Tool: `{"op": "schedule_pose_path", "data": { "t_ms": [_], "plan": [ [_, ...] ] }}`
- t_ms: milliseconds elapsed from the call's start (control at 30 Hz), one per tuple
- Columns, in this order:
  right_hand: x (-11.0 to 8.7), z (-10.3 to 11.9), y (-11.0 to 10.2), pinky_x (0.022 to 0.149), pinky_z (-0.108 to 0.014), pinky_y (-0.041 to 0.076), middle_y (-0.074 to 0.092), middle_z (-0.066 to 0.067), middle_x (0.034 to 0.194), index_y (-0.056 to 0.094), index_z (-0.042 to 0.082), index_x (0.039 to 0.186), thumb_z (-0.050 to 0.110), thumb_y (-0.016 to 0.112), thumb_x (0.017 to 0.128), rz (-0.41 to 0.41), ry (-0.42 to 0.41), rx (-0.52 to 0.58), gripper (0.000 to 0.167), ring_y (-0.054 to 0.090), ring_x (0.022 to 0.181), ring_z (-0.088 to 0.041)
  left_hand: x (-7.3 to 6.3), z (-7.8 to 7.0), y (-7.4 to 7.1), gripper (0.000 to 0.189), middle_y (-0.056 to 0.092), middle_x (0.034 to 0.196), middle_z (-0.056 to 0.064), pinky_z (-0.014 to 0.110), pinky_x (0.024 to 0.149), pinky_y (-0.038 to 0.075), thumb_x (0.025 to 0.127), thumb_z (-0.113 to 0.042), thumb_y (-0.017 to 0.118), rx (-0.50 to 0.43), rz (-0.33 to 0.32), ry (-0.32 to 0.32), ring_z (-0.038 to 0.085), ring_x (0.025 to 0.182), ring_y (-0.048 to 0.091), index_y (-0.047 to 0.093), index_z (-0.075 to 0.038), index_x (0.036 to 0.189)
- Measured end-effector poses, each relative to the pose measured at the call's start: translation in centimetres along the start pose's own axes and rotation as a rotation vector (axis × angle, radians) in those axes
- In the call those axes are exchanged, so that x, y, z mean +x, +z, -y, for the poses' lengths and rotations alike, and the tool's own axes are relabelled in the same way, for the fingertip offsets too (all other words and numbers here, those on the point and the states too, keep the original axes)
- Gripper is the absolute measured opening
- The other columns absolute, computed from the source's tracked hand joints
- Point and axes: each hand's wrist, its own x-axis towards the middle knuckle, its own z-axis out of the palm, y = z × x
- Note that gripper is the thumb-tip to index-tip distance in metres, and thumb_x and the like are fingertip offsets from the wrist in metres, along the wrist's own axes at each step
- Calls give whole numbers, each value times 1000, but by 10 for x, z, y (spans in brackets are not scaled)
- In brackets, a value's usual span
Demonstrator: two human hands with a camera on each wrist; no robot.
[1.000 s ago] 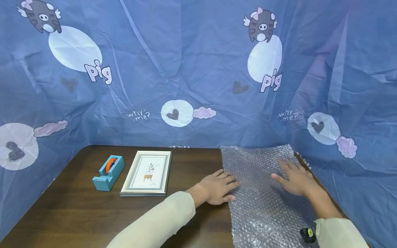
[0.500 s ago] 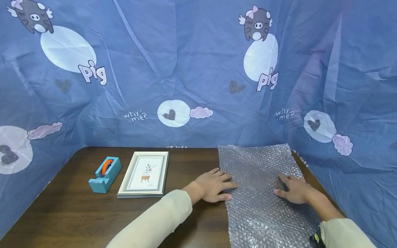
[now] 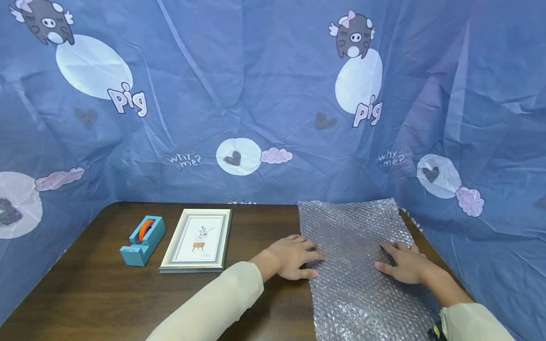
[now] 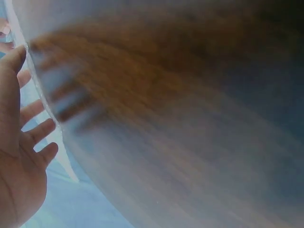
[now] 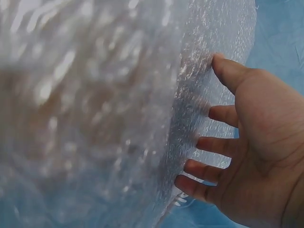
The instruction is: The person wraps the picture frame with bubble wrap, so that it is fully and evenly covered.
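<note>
I have both hands in my head feed, one toward each side of a long sheet of bubble wrap (image 3: pixel 354 289), which lies flat on the right part of the dark wooden table (image 3: pixel 251 232). The left hand (image 3: pixel 295 258) reaches in from the side with its fingers spread, the tips over the sheet's left edge; I can't tell how firmly they press. The right hand (image 3: pixel 404 264) rests on the sheet toward its right side. My right wrist view shows those fingers apart too, tips against the bubbles and thumb well out from the rest. Neither hand pinches anything.

To the left of the left hand I see a picture frame (image 3: pixel 196 240) lying face up, pale-bordered, with a plant drawing (image 3: pixel 202 236) inside. Just beside it, farther left, sits a teal tape dispenser (image 3: pixel 152 240) holding an orange roll of tape (image 3: pixel 145 229). A cream sleeve (image 3: pixel 213 303) covers the left forearm. Behind the table I get a creased blue cloth (image 3: pixel 277 104) printed with pigs, hearts and clouds.
</note>
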Motion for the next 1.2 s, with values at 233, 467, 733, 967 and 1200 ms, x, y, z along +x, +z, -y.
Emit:
{"op": "schedule_pose_path", "data": {
  "t_ms": [233, 467, 733, 967, 1200],
  "plan": [
    [4, 1, 0, 92, -81, 35, 36, -44, 144, 41, -3, 152, 67, 55, 96, -17, -27, 4, 90, 30, 127, -75, -3, -3, -1, 60, 35, 163, 1, 44, 122, 27, 104, -65, 33, 10, 1, -20, 23, 150, 33, 35, -40, 158],
    [9, 3, 1, 93, -83, 33, 36, -43, 146, 41, -2, 152, 65, 58, 95, -15, -60, 30, 89, 27, 128, -75, -10, -10, -2, 60, 40, 160, 3, 40, 118, 33, 104, -65, 35, 50, 0, -20, 22, 146, 39, 38, -38, 157],
    [13, 11, 0, 93, -84, 30, 37, -41, 147, 42, -1, 153, 61, 60, 96, -20, -85, 36, 86, 26, 129, -76, -22, -13, -3, 61, 44, 156, 1, 41, 116, 35, 103, -65, 36, 54, -10, -23, 22, 143, 42, 39, -37, 157],
    [18, 20, 1, 97, -83, 30, 37, -38, 149, 44, -1, 152, 58, 62, 96, -27, -102, 49, 84, 28, 131, -72, -35, -19, -2, 62, 48, 152, 1, 41, 114, 38, 102, -67, 36, 82, -31, -48, 22, 140, 46, 41, -35, 156],
    [22, 30, 1, 98, -82, 28, 38, -37, 150, 44, 1, 152, 56, 64, 95, -24, -118, 58, 82, 27, 133, -72, -44, -19, 1, 63, 51, 149, 2, 40, 113, 40, 102, -68, 36, 109, -47, -47, 22, 138, 49, 44, -34, 154]
  ]
}}
